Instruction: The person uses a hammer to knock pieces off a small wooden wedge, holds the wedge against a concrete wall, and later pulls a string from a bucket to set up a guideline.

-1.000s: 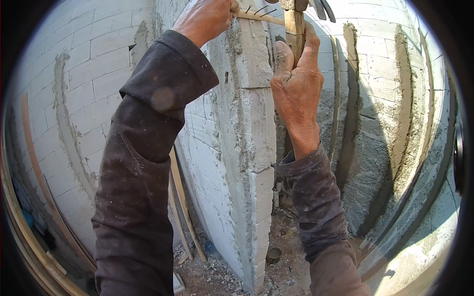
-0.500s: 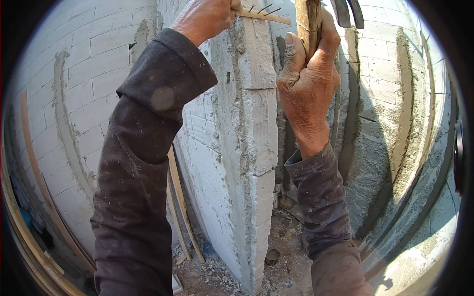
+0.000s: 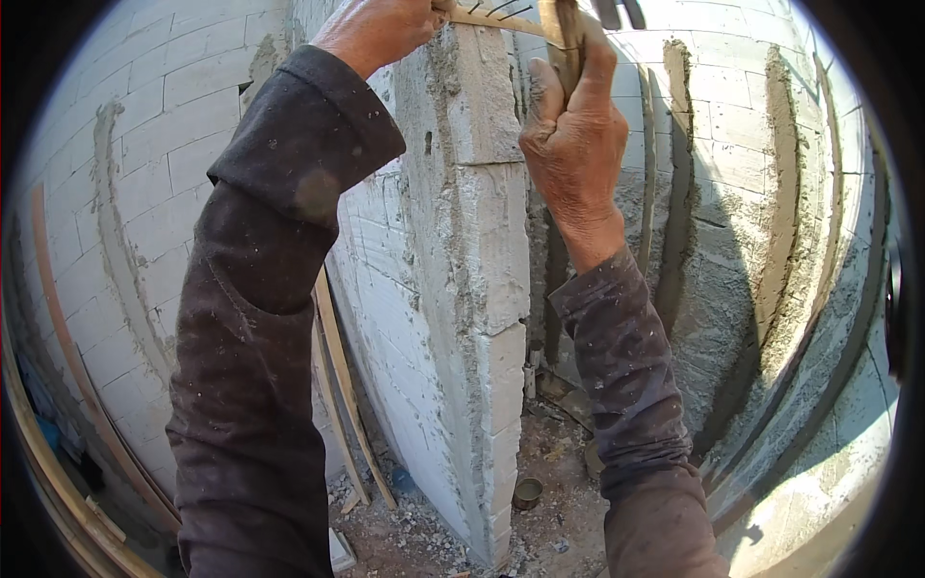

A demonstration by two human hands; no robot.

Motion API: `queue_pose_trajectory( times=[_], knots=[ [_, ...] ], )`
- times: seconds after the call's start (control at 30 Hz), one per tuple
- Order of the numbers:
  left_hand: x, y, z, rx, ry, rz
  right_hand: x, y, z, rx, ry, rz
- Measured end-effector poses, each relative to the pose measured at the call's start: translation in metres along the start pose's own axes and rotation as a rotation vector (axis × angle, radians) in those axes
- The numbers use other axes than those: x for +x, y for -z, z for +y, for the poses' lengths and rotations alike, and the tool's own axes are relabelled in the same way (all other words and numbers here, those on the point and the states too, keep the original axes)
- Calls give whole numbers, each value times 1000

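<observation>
At the top edge, my left hand is closed around the left end of a thin wooden strip. Several dark nails stick up at a slant from that strip, which lies across the upper end of a white block wall. My right hand grips the wooden handle of a claw hammer, thumb along the handle. Only the forked dark metal of its head shows, cut off by the top edge. The handle overlaps the strip's right end in view. My left fingertips are partly cut off.
Mortar-filled vertical channels run down the block wall at right. Wooden battens lean against the partition's left side, and more boards stand at far left. Rubble and a small round tin lie on the ground.
My right hand and the hammer have moved left and slightly up, so the handle now overlaps the strip's end. My left hand keeps its hold on the strip; the whole view has shifted slightly.
</observation>
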State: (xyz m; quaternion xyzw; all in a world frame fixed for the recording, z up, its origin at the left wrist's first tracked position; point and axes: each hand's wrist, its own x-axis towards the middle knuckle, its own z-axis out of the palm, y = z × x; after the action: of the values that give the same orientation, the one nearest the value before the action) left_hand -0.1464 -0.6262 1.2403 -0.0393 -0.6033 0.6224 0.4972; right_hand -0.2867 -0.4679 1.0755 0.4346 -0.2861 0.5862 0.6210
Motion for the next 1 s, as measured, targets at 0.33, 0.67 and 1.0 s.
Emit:
queue_pose_trajectory(
  times=[0.33, 0.67, 1.0],
  knots=[
    [11, 18, 17, -391, 341, -66, -1, 13, -8, 220, -242, 7],
    [-15, -10, -12, -28, -23, 47, 0, 13, -22, 270, -418, -184],
    [5, 54, 14, -866, 594, -91, 6, 18, -12, 224, -298, -199]
  ],
)
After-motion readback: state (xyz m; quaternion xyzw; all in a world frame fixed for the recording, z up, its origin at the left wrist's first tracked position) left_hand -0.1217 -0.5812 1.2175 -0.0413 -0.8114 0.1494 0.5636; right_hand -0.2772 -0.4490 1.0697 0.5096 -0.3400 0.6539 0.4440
